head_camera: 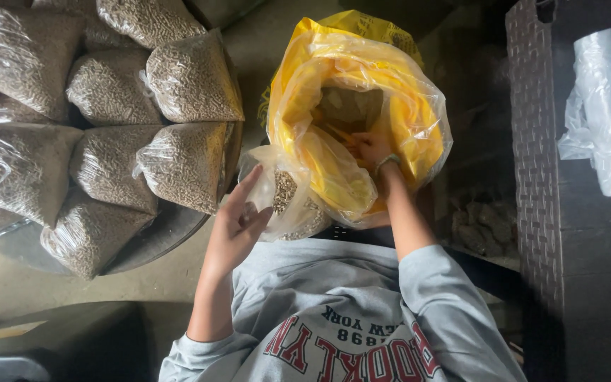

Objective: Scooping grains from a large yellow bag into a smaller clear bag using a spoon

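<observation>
A big yellow sack (397, 92) lined with clear plastic stands open in front of me, with brown pellets low inside it. My right hand (373, 147) reaches down into the sack's mouth; its fingers are partly hidden, so what they hold is unclear. My left hand (242, 219) holds the edge of a small clear plastic bag (288, 194) partly filled with pellets, pressed against the sack's left side.
Several tied clear bags of pellets (185, 163) are stacked on a round dark tray (171, 230) at the left. A dark patterned crate (539, 141) stands at the right, with a roll of clear plastic bags (606, 113) on top. Concrete floor lies beneath.
</observation>
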